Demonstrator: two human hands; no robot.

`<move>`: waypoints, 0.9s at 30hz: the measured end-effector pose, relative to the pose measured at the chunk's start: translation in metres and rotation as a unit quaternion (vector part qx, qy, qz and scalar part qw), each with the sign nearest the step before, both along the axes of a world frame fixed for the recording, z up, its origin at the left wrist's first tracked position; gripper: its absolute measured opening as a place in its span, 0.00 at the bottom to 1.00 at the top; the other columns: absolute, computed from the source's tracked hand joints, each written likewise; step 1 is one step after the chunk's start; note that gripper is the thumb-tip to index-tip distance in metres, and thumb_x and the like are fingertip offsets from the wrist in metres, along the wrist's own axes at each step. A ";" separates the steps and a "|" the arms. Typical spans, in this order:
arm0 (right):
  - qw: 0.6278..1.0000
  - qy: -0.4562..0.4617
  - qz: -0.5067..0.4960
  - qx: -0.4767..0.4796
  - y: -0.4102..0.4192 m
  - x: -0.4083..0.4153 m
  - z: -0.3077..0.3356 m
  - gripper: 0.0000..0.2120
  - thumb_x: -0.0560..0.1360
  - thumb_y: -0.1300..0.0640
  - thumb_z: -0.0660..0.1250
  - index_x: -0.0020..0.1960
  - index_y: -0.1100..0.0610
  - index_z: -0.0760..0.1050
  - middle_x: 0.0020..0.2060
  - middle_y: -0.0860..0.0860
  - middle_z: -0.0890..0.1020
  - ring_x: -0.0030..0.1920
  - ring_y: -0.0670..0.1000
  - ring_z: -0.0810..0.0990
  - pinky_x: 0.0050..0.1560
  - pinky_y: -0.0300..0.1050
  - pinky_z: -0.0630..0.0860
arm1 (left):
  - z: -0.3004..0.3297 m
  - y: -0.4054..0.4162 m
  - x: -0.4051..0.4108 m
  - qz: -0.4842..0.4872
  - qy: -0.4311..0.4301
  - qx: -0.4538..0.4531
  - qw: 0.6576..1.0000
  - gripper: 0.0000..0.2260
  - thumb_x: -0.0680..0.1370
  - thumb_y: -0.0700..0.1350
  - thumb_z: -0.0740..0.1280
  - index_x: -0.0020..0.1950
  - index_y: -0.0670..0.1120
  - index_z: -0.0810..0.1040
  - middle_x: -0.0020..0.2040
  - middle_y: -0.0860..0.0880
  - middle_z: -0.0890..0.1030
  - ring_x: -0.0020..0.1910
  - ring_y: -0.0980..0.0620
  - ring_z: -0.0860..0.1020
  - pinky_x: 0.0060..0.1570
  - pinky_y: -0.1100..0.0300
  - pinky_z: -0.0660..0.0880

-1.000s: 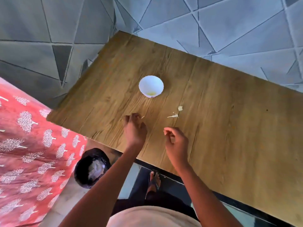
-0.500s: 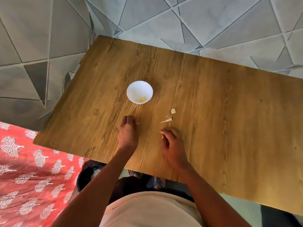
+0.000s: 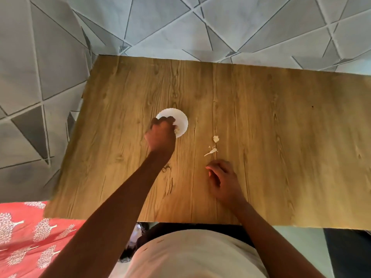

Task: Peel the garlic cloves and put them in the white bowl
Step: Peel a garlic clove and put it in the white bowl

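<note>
While the wooden surface fills mid-frame, the left hand reaches over the near rim of the white bowl at centre-left, fingers curled, probably to drop a pale clove glimpsed at its fingertips. The right hand rests lower centre, loosely curled, apparently empty. Just above it lie peel scraps; the bowl's contents are hidden.

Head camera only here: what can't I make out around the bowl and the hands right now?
- Bowl contents: the left hand covers its near side.
- Left hand's grasp: fingers curl away from the camera; a pale bit shows at the fingertips, too small to identify.
- Right hand: palm faces down, so anything under it is hidden.
- Scraps on the table: too small to tell clove from peel.
</note>
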State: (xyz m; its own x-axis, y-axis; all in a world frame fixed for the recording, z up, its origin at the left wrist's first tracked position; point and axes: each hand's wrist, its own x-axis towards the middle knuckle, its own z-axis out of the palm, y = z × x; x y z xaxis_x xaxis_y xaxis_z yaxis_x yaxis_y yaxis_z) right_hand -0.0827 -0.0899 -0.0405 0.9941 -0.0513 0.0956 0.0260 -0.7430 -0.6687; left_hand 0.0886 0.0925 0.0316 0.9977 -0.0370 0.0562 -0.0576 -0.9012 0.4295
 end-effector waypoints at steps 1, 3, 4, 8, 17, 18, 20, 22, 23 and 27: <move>1.000 0.003 -0.001 0.003 0.000 0.000 0.001 0.15 0.76 0.61 0.70 0.63 0.55 0.78 0.61 0.48 0.73 0.59 0.46 0.76 0.57 0.43 0.79 | -0.001 0.000 -0.003 0.003 -0.019 -0.016 1.000 0.14 0.79 0.38 0.68 0.62 0.48 0.84 0.56 0.39 0.83 0.56 0.37 0.81 0.48 0.42 0.81; 1.000 0.004 0.004 0.011 -0.001 0.002 0.002 0.15 0.75 0.60 0.71 0.62 0.56 0.79 0.60 0.49 0.74 0.59 0.46 0.76 0.56 0.41 0.79 | -0.005 0.000 -0.010 -0.012 -0.089 -0.043 0.995 0.11 0.77 0.36 0.70 0.56 0.46 0.86 0.52 0.40 0.84 0.53 0.36 0.82 0.40 0.42 0.82; 1.000 0.002 0.007 0.015 -0.002 0.003 0.002 0.14 0.75 0.60 0.71 0.61 0.56 0.80 0.60 0.49 0.75 0.58 0.45 0.76 0.55 0.40 0.79 | -0.009 -0.001 -0.015 -0.036 -0.125 -0.053 0.990 0.10 0.76 0.35 0.71 0.54 0.45 0.86 0.51 0.42 0.85 0.53 0.37 0.82 0.38 0.43 0.82; 0.998 0.005 -0.024 0.054 -0.014 0.008 0.005 0.12 0.77 0.64 0.70 0.59 0.55 0.82 0.56 0.49 0.80 0.53 0.43 0.79 0.53 0.37 0.78 | -0.020 -0.026 -0.051 -0.161 -0.133 -0.134 0.969 0.09 0.77 0.34 0.71 0.54 0.44 0.85 0.52 0.46 0.84 0.50 0.44 0.83 0.43 0.50 0.81; 0.980 0.026 -0.125 0.153 -0.056 0.033 0.018 0.10 0.76 0.67 0.70 0.53 0.55 0.84 0.47 0.46 0.85 0.49 0.41 0.82 0.53 0.33 0.77 | -0.060 -0.085 -0.080 -0.107 0.035 -0.116 0.987 0.07 0.78 0.42 0.72 0.55 0.48 0.83 0.54 0.50 0.79 0.51 0.51 0.78 0.40 0.58 0.74; 0.977 0.035 -0.121 0.170 -0.059 0.035 0.019 0.10 0.76 0.67 0.70 0.53 0.55 0.84 0.47 0.46 0.85 0.49 0.41 0.82 0.53 0.33 0.77 | -0.060 -0.089 -0.079 -0.089 0.037 -0.139 0.986 0.05 0.78 0.41 0.72 0.53 0.47 0.84 0.53 0.51 0.80 0.49 0.53 0.78 0.41 0.59 0.74; 0.970 0.048 -0.119 0.205 -0.060 0.038 0.021 0.08 0.77 0.65 0.71 0.53 0.56 0.84 0.47 0.46 0.85 0.49 0.41 0.83 0.52 0.31 0.76 | -0.058 -0.090 -0.078 -0.050 0.055 -0.224 0.972 0.06 0.77 0.37 0.73 0.51 0.46 0.85 0.49 0.53 0.83 0.46 0.57 0.80 0.46 0.62 0.76; 0.961 0.058 -0.124 0.241 -0.062 0.041 0.023 0.07 0.78 0.62 0.71 0.55 0.57 0.84 0.47 0.46 0.85 0.49 0.40 0.83 0.51 0.30 0.75 | -0.054 -0.090 -0.078 -0.009 0.094 -0.283 0.954 0.05 0.76 0.37 0.74 0.50 0.46 0.86 0.46 0.54 0.85 0.45 0.60 0.82 0.47 0.67 0.76; 0.957 0.062 -0.121 0.254 -0.062 0.043 0.023 0.07 0.78 0.62 0.72 0.55 0.57 0.84 0.47 0.46 0.85 0.49 0.41 0.83 0.51 0.31 0.76 | -0.053 -0.089 -0.078 0.004 0.109 -0.299 0.948 0.05 0.76 0.38 0.75 0.50 0.46 0.86 0.45 0.54 0.85 0.44 0.60 0.82 0.46 0.68 0.75; 0.947 0.095 -0.085 0.295 -0.059 0.051 0.023 0.11 0.79 0.60 0.71 0.60 0.57 0.82 0.47 0.50 0.85 0.45 0.47 0.85 0.49 0.48 0.83 | -0.050 -0.086 -0.077 0.005 0.131 -0.329 0.935 0.06 0.76 0.37 0.75 0.51 0.45 0.87 0.42 0.55 0.86 0.40 0.62 0.82 0.43 0.70 0.75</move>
